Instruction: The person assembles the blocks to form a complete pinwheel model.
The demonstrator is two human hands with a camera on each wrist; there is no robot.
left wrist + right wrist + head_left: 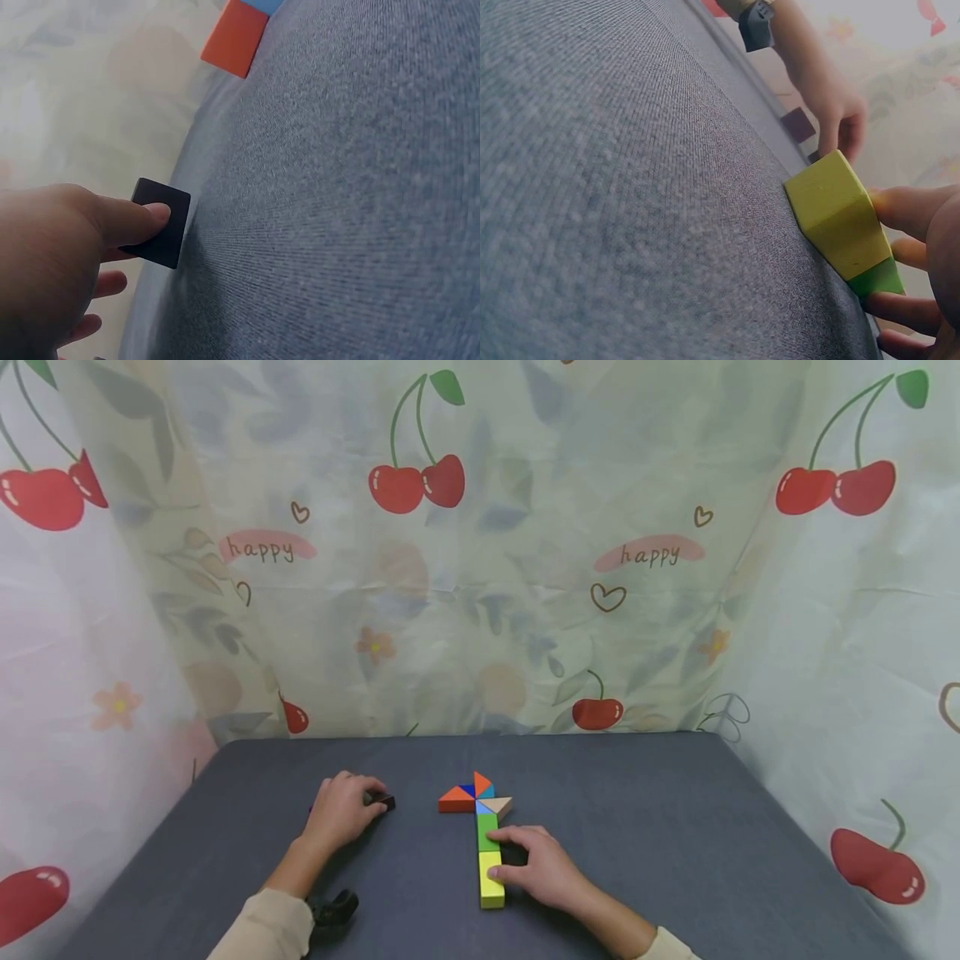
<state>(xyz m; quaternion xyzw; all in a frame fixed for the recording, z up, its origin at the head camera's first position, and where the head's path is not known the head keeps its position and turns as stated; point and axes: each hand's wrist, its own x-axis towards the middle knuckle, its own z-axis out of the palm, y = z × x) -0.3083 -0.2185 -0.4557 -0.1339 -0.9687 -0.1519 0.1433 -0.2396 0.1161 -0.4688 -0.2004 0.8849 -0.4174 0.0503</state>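
My left hand (341, 812) pinches a black block (161, 225) between thumb and fingers at the table's left side. Right of it, coloured blocks form a pinwheel on a stick. An orange triangle block (457, 800), a second orange triangle (482, 785), a tan triangle (497, 807) and blue pieces meet at the top. Below them a green block (487, 832) and a yellow block (491, 881) stand end to end. My right hand (551, 870) touches these two, its thumb at the yellow block and index finger at the green one.
A purple block (799, 124) lies beside the left hand, mostly hidden in the head view. The dark grey cloth-covered table (637, 810) carries everything. A printed curtain (525, 568) rises at its back and sides. A black strap device (333, 910) sits at the left wrist.
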